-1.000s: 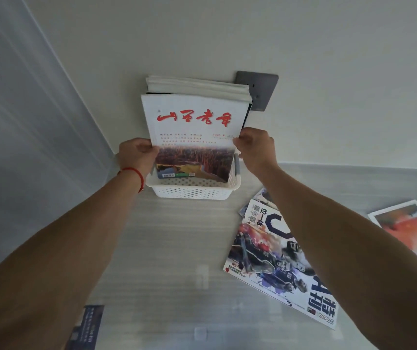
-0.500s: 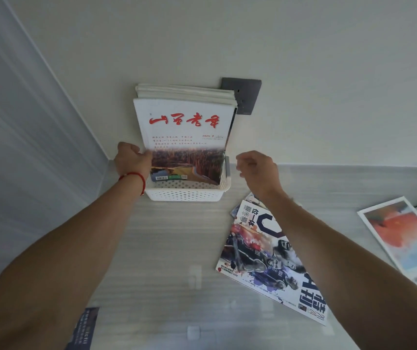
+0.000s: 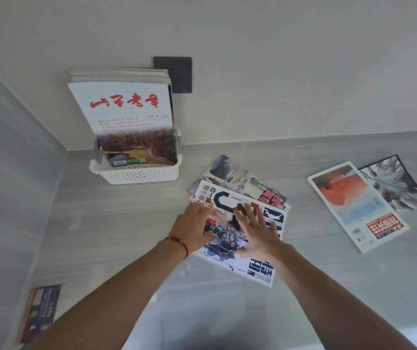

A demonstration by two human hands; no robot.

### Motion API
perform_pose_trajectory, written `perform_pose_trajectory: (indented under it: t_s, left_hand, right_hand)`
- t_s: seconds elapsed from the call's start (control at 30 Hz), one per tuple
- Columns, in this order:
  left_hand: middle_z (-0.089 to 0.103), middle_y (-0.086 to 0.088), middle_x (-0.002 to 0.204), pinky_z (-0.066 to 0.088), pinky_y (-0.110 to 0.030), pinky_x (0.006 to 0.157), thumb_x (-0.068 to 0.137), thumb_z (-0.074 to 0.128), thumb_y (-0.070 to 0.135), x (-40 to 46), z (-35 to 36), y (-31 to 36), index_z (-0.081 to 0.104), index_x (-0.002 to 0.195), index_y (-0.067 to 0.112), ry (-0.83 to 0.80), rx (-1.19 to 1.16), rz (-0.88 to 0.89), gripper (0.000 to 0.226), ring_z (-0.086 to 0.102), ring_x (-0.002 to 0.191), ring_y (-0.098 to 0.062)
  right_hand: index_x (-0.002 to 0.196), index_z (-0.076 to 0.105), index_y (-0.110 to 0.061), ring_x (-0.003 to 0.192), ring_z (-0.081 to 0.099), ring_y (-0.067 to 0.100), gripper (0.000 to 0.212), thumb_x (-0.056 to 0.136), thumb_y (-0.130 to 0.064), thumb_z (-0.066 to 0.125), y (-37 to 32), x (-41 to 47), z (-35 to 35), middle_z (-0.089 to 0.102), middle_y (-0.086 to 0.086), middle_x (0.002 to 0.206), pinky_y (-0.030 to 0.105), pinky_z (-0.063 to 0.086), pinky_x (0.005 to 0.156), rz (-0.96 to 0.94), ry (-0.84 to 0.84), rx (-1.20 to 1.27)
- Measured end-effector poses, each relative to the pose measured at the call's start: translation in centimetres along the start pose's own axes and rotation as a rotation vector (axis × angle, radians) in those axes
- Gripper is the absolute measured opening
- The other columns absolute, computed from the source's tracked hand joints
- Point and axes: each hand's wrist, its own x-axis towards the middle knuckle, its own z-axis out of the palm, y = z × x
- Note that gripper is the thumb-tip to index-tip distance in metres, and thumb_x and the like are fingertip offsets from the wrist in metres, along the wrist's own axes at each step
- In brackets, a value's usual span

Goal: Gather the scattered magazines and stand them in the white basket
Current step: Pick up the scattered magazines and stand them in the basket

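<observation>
Both hands have left the white basket and come down onto the next magazines on the counter; a second ago they were at the sides of the red-titled magazine, which now stands upright in the basket in front of several others, at the counter's back edge near its left corner.

The left hand lies on the left edge of the blue-and-white magazine, fingers loosely extended, gripping nothing that I can see. The right hand rests flat on its cover, fingers spread wide, also holding nothing. That magazine lies on top of a second, partly covered one, just to the right of the basket.

The step in hand looks like the pick-up of this pair. Next, a thin flat cover has to be lifted off the surface: probably the left fingers get under the edge while the right hand steadies or slides it, then both square it up and turn it upright for the basket.

Still to gather: two overlapping magazines, one with an orange-red cover and a darker one, toward the right edge, and a dark one at the front left.
</observation>
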Motion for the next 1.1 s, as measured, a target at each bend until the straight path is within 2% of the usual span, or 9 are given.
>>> perform_pose_trajectory:
  t_s: [0.2,0.3,0.43,0.53,0.73,0.87,0.97,1.03,1.1]
  left_hand:
    - [0.002,-0.008,0.171,0.021,-0.053,0.126,0.099,0.058,0.043,2.1,2.1,3.5,0.011,0.163,0.020,-0.153,0.329,0.065,0.083,0.005,0.159,-0.029]
    - [0.015,-0.015,0.167,0.029,-0.047,0.123,0.098,0.057,0.050,1.7,3.3,5.1,0.014,0.161,0.016,-0.198,0.388,0.044,0.084,0.018,0.154,-0.033]
    - [0.036,-0.014,0.150,0.047,-0.039,0.108,0.094,0.063,0.051,-0.4,6.2,7.1,0.018,0.159,0.015,-0.111,0.411,-0.015,0.087,0.043,0.133,-0.029]
    - [0.047,-0.012,0.132,0.052,-0.039,0.101,0.080,0.080,0.051,-1.2,7.0,7.6,0.027,0.152,0.016,-0.119,0.209,-0.190,0.096,0.050,0.120,-0.029]
    - [0.069,-0.005,0.126,0.064,-0.040,0.080,0.092,0.066,0.017,-1.9,5.5,8.2,0.045,0.133,0.022,-0.136,-0.316,-0.225,0.046,0.071,0.100,-0.028]
    - [0.069,0.026,0.111,0.058,-0.015,0.061,0.092,0.066,0.013,-3.4,2.5,7.6,0.049,0.130,0.041,-0.042,-0.541,-0.188,0.051,0.071,0.099,-0.009]
    - [0.072,0.028,0.106,0.053,-0.010,0.071,0.090,0.071,0.012,-4.9,-0.8,5.7,0.055,0.124,0.043,0.045,-0.691,-0.236,0.049,0.069,0.101,0.001]
    - [0.075,0.022,0.110,0.055,-0.017,0.081,0.088,0.074,0.007,-5.7,-3.0,4.1,0.059,0.120,0.043,0.096,-0.781,-0.257,0.050,0.070,0.103,0.002]
    - [0.076,0.013,0.112,0.057,-0.028,0.089,0.086,0.075,0.000,-6.5,-4.9,2.4,0.061,0.119,0.037,0.148,-0.852,-0.276,0.051,0.071,0.105,-0.006]
  right_hand:
    - [0.161,-0.013,-0.034,0.151,-0.029,0.029,0.128,0.078,-0.044,0.084,2.7,-2.5,0.8,-0.035,0.000,0.163,0.063,-0.005,0.120,-0.264,-0.036,-0.193]
    - [0.162,-0.007,-0.036,0.152,-0.027,0.027,0.125,0.077,-0.044,0.085,5.5,-3.9,1.4,-0.030,-0.002,0.165,0.057,-0.011,0.120,-0.400,-0.011,-0.306]
    - [0.162,0.001,-0.038,0.155,-0.020,0.026,0.120,0.076,-0.041,0.085,9.4,-6.3,2.8,-0.021,-0.002,0.169,0.064,-0.006,0.122,-0.210,0.120,0.011]
    - [0.162,-0.006,-0.034,0.156,-0.017,0.028,0.127,0.074,-0.052,0.084,11.5,-7.9,3.8,-0.022,0.001,0.169,0.065,-0.004,0.122,-0.006,0.186,0.160]
    - [0.163,-0.004,-0.019,0.157,-0.008,0.032,0.128,0.075,-0.061,0.079,11.9,-8.4,4.8,-0.012,0.012,0.170,0.056,0.000,0.126,0.189,0.277,0.303]
    - [0.161,-0.001,-0.009,0.155,0.019,0.029,0.123,0.079,-0.046,0.084,9.9,-8.0,4.1,0.015,0.016,0.169,0.050,0.015,0.126,0.137,0.383,0.735]
    - [0.141,0.028,-0.036,0.122,0.065,0.020,0.085,0.081,-0.019,0.085,7.9,-8.2,2.1,0.067,-0.002,0.133,0.052,0.050,0.107,-0.030,0.413,1.185]
    - [0.138,0.033,-0.039,0.110,0.072,0.026,0.081,0.083,0.000,0.079,6.1,-7.7,0.7,0.072,0.001,0.124,0.053,0.059,0.092,-0.053,0.329,1.491]
    - [0.136,0.046,-0.037,0.110,0.072,0.022,0.063,0.089,-0.009,0.077,3.8,-7.2,-1.3,0.072,-0.003,0.126,0.051,0.059,0.090,-0.054,0.209,1.482]
